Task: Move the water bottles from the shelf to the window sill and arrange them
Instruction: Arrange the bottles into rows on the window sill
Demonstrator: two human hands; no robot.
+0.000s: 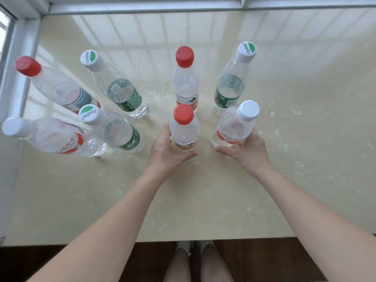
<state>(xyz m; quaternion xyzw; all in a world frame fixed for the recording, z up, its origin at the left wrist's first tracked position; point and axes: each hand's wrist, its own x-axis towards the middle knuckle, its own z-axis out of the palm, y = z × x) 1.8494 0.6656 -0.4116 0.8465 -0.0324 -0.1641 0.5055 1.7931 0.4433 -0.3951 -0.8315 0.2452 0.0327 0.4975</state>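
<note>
Head view is showing your left grip (168, 153) wrapping round the lower body of the red-capped bottle (184, 129), with the thumb pressing on its left side and the fingers passing along its near side. Your right grip (248, 153) is holding the white-capped bottle (234, 127) just to the right, with the thumb lying across its near base and the fingers curling round its right side. Both bottles are standing on the window sill (203, 200) in the near row, apart from each other. Six more bottles (120, 92) are standing there: four in the far row, two at near left. A window frame (22, 58) is running along the far and left edges.
</note>
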